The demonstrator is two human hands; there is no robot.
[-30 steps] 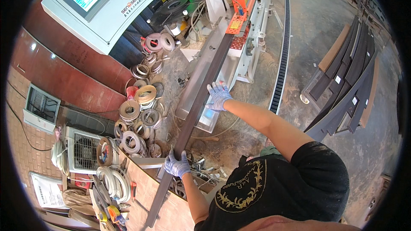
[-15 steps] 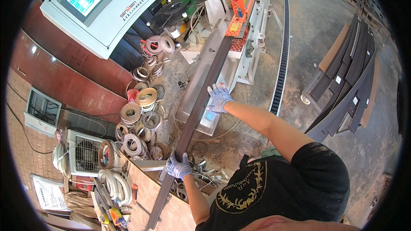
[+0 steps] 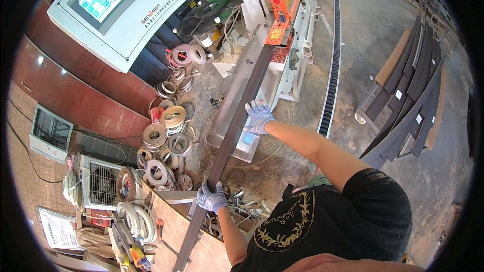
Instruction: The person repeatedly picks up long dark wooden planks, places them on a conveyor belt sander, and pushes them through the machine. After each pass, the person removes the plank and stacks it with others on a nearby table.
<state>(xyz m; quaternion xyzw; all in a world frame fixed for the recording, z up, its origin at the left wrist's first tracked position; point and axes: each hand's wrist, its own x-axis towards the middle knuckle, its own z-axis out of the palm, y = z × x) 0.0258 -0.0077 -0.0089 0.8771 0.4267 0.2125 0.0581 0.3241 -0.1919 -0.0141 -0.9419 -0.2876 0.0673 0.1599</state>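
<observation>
left hand (image 3: 212,200): gloved, clamped across dark strip (image 3: 226,146), thumb and fingers on opposite edges. right hand (image 3: 259,118): gloved, fingers spread apart, laid against strip's right edge, not wrapped round. strip slants from wooden table (image 3: 169,226), over metal plate (image 3: 225,121), far end under orange guard (image 3: 276,34) of white machine (image 3: 290,78). step in hand, judging by pose: guiding strip into machine. next move seems to call for even push, strip kept straight. farther out: tape rolls (image 3: 146,135) left, dark boards (image 3: 423,65) right.
</observation>
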